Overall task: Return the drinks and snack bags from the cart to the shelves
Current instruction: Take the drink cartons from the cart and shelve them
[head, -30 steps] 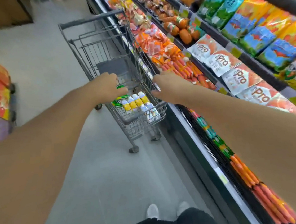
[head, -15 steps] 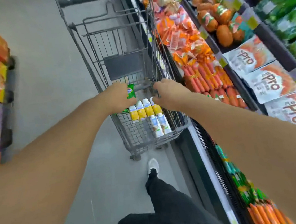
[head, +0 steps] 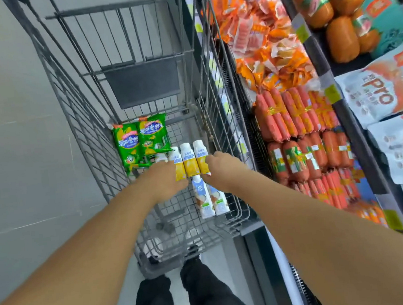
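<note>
Head view, looking down into a grey wire cart (head: 88, 109) parked beside a refrigerated shelf (head: 355, 122).

Cart contents, all on the basket floor:
- Two green snack bags (head: 140, 141) side by side, at the far left of the load.
- Row of yellow-labelled drink bottles (head: 189, 159) with white caps, lying just right of the bags; three plainly visible, a fourth white cap partly hidden by the left hand.
- Two blue-and-white drink cartons (head: 209, 198) lying side by side, nearer the person, under the yellow row.

Left hand (head: 163, 180): lowered into the basket, over the leftmost bottle. Fingers hidden behind the hand; grip state cannot be told.

Right hand (head: 224, 169): at the right end of the bottle row, touching the rightmost bottle. Fingers hidden; grip state cannot be told.

Shelf: red sausages (head: 298, 123), orange packets (head: 267, 55), white pouches (head: 384, 93).
</note>
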Available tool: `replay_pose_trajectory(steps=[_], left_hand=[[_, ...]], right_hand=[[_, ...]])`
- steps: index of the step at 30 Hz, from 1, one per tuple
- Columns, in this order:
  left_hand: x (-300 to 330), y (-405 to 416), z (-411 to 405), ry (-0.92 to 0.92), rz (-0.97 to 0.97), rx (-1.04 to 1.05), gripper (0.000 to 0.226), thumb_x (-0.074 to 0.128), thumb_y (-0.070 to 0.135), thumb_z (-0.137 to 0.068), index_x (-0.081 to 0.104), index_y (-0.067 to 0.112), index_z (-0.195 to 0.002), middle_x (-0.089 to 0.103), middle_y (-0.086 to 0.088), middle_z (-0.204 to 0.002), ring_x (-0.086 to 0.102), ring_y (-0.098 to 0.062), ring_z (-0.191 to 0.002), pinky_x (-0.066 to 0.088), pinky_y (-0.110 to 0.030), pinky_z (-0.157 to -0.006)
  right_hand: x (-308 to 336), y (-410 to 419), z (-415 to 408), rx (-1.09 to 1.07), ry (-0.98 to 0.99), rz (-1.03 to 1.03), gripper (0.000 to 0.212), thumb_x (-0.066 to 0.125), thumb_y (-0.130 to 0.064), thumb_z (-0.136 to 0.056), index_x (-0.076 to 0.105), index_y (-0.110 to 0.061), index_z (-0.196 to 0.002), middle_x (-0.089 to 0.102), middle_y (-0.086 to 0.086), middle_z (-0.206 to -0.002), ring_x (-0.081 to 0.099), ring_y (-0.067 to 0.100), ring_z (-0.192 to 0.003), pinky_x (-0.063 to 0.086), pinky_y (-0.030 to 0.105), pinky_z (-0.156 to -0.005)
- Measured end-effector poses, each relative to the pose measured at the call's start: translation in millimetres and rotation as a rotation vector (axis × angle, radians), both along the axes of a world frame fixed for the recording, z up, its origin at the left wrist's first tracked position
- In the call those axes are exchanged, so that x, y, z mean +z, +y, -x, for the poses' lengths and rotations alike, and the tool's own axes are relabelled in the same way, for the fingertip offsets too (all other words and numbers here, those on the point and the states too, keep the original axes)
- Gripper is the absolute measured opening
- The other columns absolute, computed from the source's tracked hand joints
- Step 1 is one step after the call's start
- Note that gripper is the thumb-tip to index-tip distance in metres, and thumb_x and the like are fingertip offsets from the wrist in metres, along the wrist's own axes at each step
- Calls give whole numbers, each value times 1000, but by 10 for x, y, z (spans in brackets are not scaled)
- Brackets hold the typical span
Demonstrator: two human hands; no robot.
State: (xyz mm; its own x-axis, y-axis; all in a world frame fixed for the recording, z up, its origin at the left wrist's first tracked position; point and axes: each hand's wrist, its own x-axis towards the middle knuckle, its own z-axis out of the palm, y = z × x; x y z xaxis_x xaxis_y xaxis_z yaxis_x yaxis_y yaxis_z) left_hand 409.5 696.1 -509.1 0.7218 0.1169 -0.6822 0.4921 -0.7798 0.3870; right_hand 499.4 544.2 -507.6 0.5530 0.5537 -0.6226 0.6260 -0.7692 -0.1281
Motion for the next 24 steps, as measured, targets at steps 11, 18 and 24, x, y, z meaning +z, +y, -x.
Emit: replay_pose_trajectory(steps=[11,18,24], left_hand=[[-1542,-356,-151,135,119,48,48,52,41,-98,50,2,-126,54,-17,-122,53,-33,-116,40,-34,-84],[-2131,-586,-149,208,242,232,52,59,47,-83,59,6,-114,62,-10,-111,61,-29,-100,51,-38,-82],[-2214,-704,-211,158,258,305,68,65,33,-91,33,3,-142,39,-16,-137,45,-32,-126,41,-38,-99]], right_hand=[[-1475,-102,-115,-265,165,95,39,59,-24,-93,48,-2,-122,50,20,-126,52,38,-116,45,44,-95],[-2060,-215,-114,-385,221,179,54,71,-22,-85,42,-2,-125,50,17,-127,54,34,-116,48,41,-90],[-2191,-264,-133,-450,236,111,64,79,-21,-77,39,-3,-124,51,19,-121,57,35,-108,48,39,-83]])
